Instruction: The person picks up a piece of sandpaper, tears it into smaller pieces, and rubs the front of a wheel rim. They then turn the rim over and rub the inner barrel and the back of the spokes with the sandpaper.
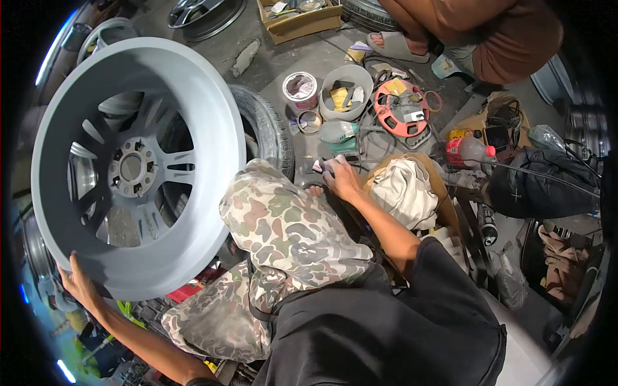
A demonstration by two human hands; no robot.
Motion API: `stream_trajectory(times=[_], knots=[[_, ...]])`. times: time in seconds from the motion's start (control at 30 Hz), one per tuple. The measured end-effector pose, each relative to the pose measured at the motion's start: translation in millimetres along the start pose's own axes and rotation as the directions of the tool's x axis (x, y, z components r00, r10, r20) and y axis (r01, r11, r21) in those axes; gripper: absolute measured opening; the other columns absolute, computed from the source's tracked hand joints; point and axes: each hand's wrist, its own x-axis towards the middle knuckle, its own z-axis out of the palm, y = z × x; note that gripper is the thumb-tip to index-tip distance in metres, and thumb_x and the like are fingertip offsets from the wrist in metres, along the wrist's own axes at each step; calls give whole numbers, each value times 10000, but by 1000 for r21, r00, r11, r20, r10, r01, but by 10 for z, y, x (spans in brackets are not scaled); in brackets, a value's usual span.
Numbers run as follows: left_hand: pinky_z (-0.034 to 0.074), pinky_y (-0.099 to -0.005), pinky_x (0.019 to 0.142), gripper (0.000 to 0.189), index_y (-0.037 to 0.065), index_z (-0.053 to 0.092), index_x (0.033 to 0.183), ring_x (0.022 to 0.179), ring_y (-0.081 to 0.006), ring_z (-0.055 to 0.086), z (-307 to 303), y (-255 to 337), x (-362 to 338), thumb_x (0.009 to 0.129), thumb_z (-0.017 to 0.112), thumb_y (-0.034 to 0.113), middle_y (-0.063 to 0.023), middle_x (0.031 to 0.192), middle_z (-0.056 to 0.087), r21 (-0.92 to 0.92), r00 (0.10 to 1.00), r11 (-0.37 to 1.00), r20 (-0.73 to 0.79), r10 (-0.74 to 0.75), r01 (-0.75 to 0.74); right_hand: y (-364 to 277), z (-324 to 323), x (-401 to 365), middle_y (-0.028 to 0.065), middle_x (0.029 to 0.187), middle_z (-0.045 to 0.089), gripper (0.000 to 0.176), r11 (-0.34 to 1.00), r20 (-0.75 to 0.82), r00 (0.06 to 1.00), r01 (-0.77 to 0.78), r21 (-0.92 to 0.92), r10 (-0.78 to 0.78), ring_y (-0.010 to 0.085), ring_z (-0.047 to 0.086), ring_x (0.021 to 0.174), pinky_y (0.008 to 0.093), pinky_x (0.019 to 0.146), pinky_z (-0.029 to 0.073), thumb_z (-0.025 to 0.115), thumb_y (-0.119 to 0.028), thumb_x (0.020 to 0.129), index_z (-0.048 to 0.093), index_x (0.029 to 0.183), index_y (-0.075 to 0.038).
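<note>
A large grey alloy wheel rim (138, 161) stands on edge at the left, its open barrel facing me, resting against a black tyre (267, 128). My left hand (80, 283) grips the rim's lower edge. My right hand (340, 177) reaches forward past my camouflage-trousered knee (277, 219) and closes on a small pale object on the floor, too small to identify. A black cable runs under that hand.
Floor clutter ahead: a paint tin (300, 87), a grey bucket (347, 90), an orange cable reel (402, 109), a red-capped bottle (470, 151), a white rag (402, 186), a black bag (541, 183). Another person in brown sits at top right (502, 32). Cardboard box (299, 16) behind.
</note>
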Motion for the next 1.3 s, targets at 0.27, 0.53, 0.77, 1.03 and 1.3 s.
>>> stream_trajectory(times=[0.27,0.53,0.77,1.03,1.3], knots=[[496,-268,649,406,-22,588,1293,728,-124,619,-34,-150,48,973,673,214,-76,910,681,-31,997,997,16,-69,70,620,-318,-229,251,1010,674,183,929,58,998,36,-368,-16,427,672,975,514,853,548,658,-158,862,684,940,5],[480,-261,682,428,-22,595,1302,758,-113,602,-72,-76,0,962,685,222,-62,920,670,-57,999,997,14,-45,46,475,-453,-292,259,1159,657,276,949,78,993,-65,-308,93,439,652,1046,494,949,522,684,-113,854,706,1114,-22],[486,-266,703,437,-23,597,1297,771,-121,607,33,153,-111,955,689,233,-62,946,675,-74,997,994,-18,-80,78,319,-689,174,181,850,700,187,997,-48,996,-75,-33,74,407,679,820,493,767,524,703,-229,867,739,908,-49],[483,-267,737,410,-26,603,1282,848,-125,611,45,220,-178,962,681,218,-68,997,668,-78,991,990,-51,-120,116,64,-910,1219,128,872,609,128,709,-273,726,398,-582,-632,326,629,869,454,750,505,647,-171,844,680,840,-47],[492,-266,710,386,-25,591,1294,803,-122,613,91,394,-261,968,670,165,-66,998,674,-77,988,989,-74,-133,128,-89,-1308,1959,118,927,695,85,435,73,822,371,-821,-564,292,699,879,434,722,547,650,-111,781,732,768,-93]])
